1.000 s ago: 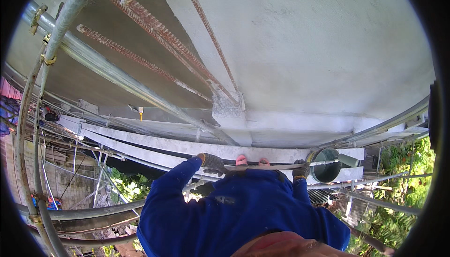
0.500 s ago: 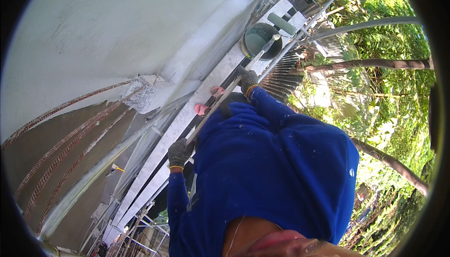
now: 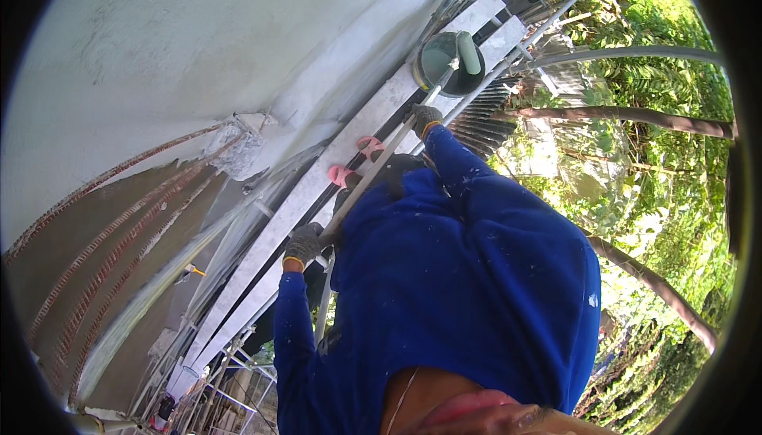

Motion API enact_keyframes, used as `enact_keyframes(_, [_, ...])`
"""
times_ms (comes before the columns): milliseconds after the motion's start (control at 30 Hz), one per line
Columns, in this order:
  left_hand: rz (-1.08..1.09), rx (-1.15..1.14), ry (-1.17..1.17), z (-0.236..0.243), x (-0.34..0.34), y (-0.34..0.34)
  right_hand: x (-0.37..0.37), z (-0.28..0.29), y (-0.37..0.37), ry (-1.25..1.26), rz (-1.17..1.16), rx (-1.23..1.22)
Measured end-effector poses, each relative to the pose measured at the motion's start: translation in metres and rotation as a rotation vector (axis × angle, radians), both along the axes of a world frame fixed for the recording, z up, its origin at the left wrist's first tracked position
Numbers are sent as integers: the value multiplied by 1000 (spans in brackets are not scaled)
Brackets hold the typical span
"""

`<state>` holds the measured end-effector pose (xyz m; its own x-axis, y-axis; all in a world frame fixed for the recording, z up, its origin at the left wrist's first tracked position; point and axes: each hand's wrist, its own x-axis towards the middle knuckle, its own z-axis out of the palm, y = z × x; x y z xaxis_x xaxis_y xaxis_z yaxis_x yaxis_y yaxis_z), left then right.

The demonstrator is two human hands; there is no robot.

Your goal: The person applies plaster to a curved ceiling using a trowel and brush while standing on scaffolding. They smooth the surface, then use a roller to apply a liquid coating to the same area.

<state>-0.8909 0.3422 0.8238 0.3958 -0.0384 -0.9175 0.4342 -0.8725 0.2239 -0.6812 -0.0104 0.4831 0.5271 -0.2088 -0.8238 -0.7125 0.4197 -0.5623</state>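
Both my hands wear grey knit gloves with yellow cuffs and grip one long paint roller pole point(image 3: 373, 171). My left hand point(image 3: 303, 246) is closed around its lower end, near my left side. Farther up the pole, my right hand point(image 3: 426, 120) is wrapped round it, close to the bucket. The pale green roller sleeve point(image 3: 468, 52) is over the right part of the mouth of a dark bucket point(image 3: 435, 55); I cannot tell whether it touches what is inside. Grey-green paint coats the bucket's inner wall.
Pale scaffold planks point(image 3: 298, 193) run along a plastered wall point(image 3: 198, 46), with pink shoes point(image 3: 370, 147) on them. Rusty rebars point(image 3: 107, 264) stick out of the wall at left. A yellow-handled brush point(image 3: 194, 269) lies near it. Metal scaffold tubes point(image 3: 627, 55) and foliage are at right.
The roller sleeve has swung from beyond the bucket's far right rim to over its mouth, turning more in line with my body. Both hands stay on the pole.
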Motion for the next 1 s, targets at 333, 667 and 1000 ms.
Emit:
enact_keyframes(333, [57, 108, -288, -19, -39, -30, 22, 114, 14, 120, 32, -102])
enact_keyframes(667, [699, -538, 443, -38, -37, 16, 5, 70, 6, 29, -164, 228])
enact_keyframes(1000, [116, 158, -199, -26, -47, -42, 7, 79, 25, 199, -68, -162])
